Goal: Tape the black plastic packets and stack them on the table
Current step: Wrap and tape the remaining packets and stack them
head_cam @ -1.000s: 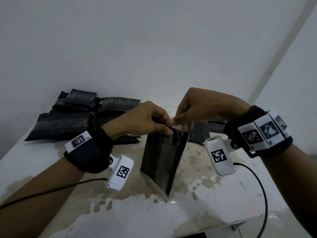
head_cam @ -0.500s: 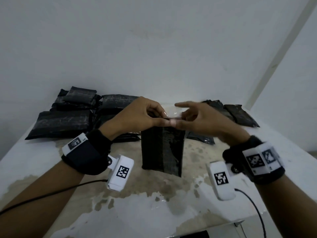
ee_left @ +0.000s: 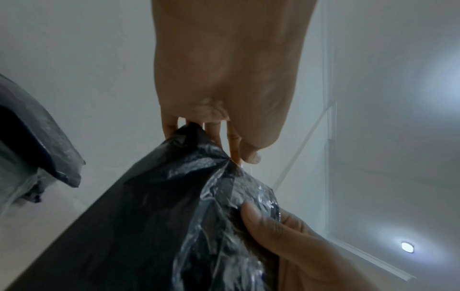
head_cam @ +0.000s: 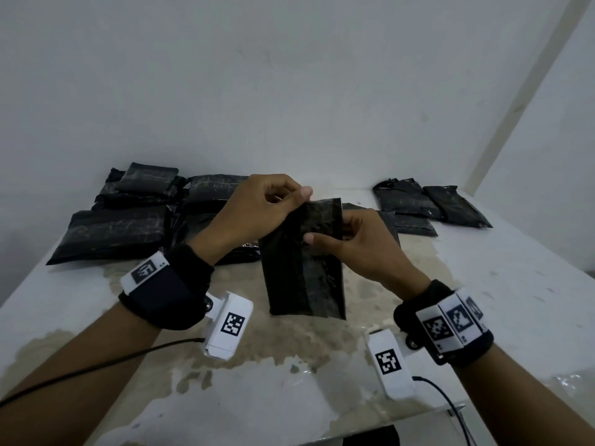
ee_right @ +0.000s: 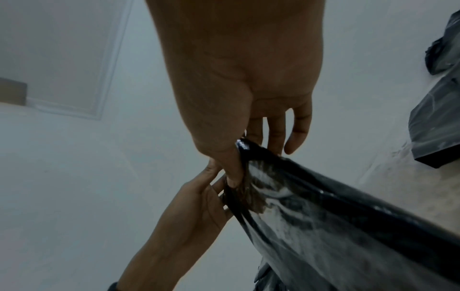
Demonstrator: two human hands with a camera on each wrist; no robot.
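I hold a black plastic packet (head_cam: 302, 268) upright over the middle of the table (head_cam: 515, 300); its lower edge is close to the tabletop. My left hand (head_cam: 264, 210) pinches the packet's top left corner between thumb and fingers. My right hand (head_cam: 360, 243) grips its right side, thumb on the front face. In the left wrist view the left hand (ee_left: 224, 98) pinches the top of the packet (ee_left: 154, 216), whose crinkled shiny film is under the right thumb (ee_left: 259, 226). The right wrist view has the right hand (ee_right: 244, 102) pinching the packet (ee_right: 336, 226) at its top edge.
A heap of black packets (head_cam: 128, 217) lies at the table's back left. Several more black packets (head_cam: 428, 204) lie flat at the back right. White walls close in behind and to the right. Sensor cables trail from both wrists off the near table edge.
The packet has been lifted and tilted a little. My right hand moved from the top edge down onto the packet's right side; my left hand stays pinching the top.
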